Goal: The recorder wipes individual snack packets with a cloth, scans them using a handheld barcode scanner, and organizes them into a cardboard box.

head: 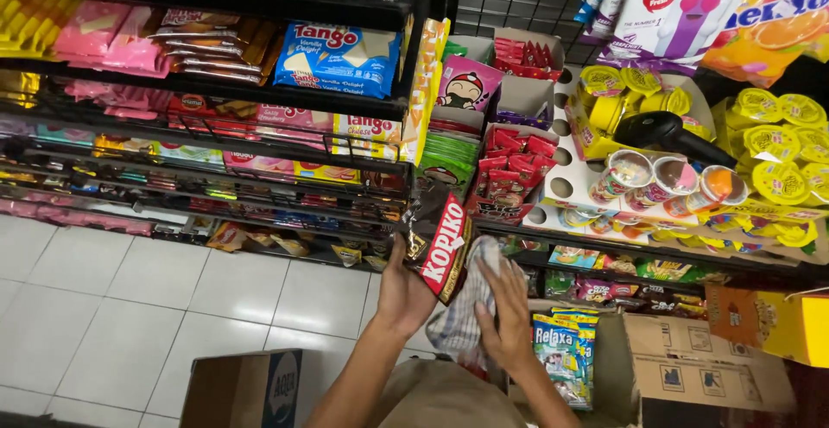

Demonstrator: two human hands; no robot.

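My left hand grips a dark brown and red candy bag by its lower edge, holding it up in front of the shelves. My right hand presses a checked grey and white cloth against the bag's right side. Both forearms come up from the bottom middle of the view. The cloth hangs down between my hands, and its lower part is partly hidden behind my right wrist.
Shelves of wafer packs and snacks fill the left. A candy display rack with cups and yellow tubs stands on the right, with a black barcode scanner on it. Cardboard boxes sit on the white tiled floor, and another box sits at lower right.
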